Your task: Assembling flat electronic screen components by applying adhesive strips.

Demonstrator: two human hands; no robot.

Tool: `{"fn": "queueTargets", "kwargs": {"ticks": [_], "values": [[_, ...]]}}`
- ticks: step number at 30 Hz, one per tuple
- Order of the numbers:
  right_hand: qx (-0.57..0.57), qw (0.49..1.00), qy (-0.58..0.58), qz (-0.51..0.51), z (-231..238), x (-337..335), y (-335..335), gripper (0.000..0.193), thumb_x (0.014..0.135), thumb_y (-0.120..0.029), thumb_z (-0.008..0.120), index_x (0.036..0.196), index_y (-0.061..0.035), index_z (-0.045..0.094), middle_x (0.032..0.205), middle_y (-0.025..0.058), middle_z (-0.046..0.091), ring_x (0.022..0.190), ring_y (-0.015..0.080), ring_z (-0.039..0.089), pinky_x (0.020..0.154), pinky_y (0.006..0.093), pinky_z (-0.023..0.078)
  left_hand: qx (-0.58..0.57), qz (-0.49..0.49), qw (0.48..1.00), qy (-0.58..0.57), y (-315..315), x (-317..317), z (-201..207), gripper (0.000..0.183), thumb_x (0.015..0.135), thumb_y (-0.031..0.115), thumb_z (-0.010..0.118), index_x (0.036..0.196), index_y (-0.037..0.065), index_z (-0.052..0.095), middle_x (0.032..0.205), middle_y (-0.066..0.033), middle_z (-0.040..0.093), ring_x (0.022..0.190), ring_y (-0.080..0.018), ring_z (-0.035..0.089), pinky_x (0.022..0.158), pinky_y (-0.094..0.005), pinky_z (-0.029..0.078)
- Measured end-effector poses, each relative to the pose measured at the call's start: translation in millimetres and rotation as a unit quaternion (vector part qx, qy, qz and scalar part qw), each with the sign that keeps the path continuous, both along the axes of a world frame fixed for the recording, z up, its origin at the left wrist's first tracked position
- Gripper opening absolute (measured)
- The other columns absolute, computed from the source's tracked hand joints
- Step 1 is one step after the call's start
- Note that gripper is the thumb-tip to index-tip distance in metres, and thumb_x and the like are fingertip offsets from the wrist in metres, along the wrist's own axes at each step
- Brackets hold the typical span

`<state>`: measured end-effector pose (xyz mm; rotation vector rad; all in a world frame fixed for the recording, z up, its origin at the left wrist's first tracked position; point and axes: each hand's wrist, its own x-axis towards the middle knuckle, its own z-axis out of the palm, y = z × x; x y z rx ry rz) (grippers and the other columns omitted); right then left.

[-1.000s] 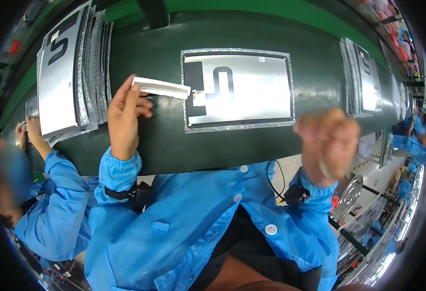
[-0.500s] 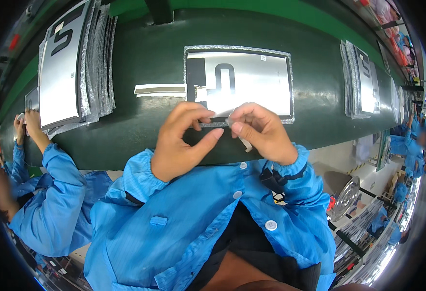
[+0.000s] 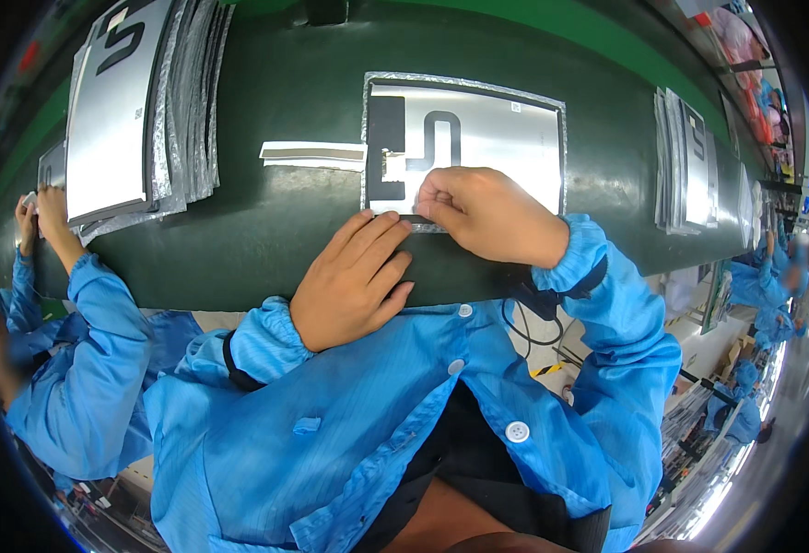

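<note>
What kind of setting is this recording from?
Probably a factory assembly line: a long dark green belt carries a silvery sheet with stacks of like sheets alongside, and several people in blue work coats sit along it.

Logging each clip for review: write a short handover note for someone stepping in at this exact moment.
Left hand: flat on the green belt, fingertips at the near edge of the silver sheet.
Right hand: fingers curled, pressing at the sheet's near edge by its black patch; whether it pinches anything cannot be seen.
A pale strip lies just left of the sheet. Stacks of similar sheets sit far left and right.
Done: sheet laid flat in front. Left: the near-edge work is under way; the strip lies untouched.
</note>
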<state>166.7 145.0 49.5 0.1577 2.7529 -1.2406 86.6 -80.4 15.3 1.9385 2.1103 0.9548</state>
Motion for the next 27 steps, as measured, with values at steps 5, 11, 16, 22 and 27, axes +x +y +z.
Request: {"fn": "queueTargets", "kwargs": {"ticks": [5,11,16,22,27], "values": [[0.004,0.999,-0.047,-0.019,3.4,-8.9,-4.6,0.013,0.09,-0.013,0.063,0.089,-0.003,0.071,0.079,0.0143,0.071,0.074,0.033,0.069,0.069,0.0419,0.053,-0.003,0.007,1.0,-0.002,0.0,0.0,-2.6,0.038,0.074,0.017,0.081,0.105,-0.001,0.068,0.13,-0.0214,0.06,0.129,-0.0388,0.055,0.112,-0.0555,0.044],[0.007,0.997,-0.075,-0.026,7.7,-9.5,-8.0,0.013,0.088,-0.012,0.062,0.089,-0.0035,0.072,0.078,0.0132,0.07,0.073,0.0324,0.068,0.068,0.0419,0.052,0.0,0.009,1.0,-0.016,-0.4,0.4,-5.2,0.04,0.072,0.017,0.081,0.105,-0.001,0.067,0.128,-0.0219,0.059,0.128,-0.0391,0.055,0.113,-0.0551,0.044],[0.011,0.997,-0.073,-0.028,7.0,-10.0,-9.9,0.012,0.087,-0.011,0.062,0.088,-0.0043,0.072,0.077,0.0134,0.069,0.073,0.0326,0.067,0.068,0.0421,0.052,0.003,0.009,1.0,-0.015,-0.5,-0.3,-6.2,0.041,0.072,0.017,0.081,0.105,-0.002,0.067,0.128,-0.0222,0.059,0.128,-0.0391,0.055,0.113,-0.055,0.044],[0.024,0.998,-0.05,-0.037,5.3,-7.9,-13.6,0.012,0.086,-0.011,0.062,0.088,-0.0046,0.072,0.077,0.0138,0.069,0.073,0.0334,0.068,0.068,0.0426,0.052,-0.001,0.004,1.0,-0.015,-0.7,-0.4,-6.5,0.042,0.072,0.017,0.081,0.106,-0.002,0.066,0.129,-0.0222,0.057,0.129,-0.0388,0.054,0.114,-0.0548,0.043],[0.032,0.997,-0.049,-0.046,4.6,-7.3,-15.9,0.011,0.086,-0.011,0.063,0.088,-0.0045,0.072,0.077,0.0139,0.069,0.072,0.0337,0.068,0.067,0.0425,0.053,-0.002,0.003,1.0,-0.016,-1.0,0.1,-6.8,0.042,0.073,0.017,0.081,0.107,-0.003,0.066,0.13,-0.0224,0.057,0.129,-0.0388,0.054,0.114,-0.0549,0.042]]}}
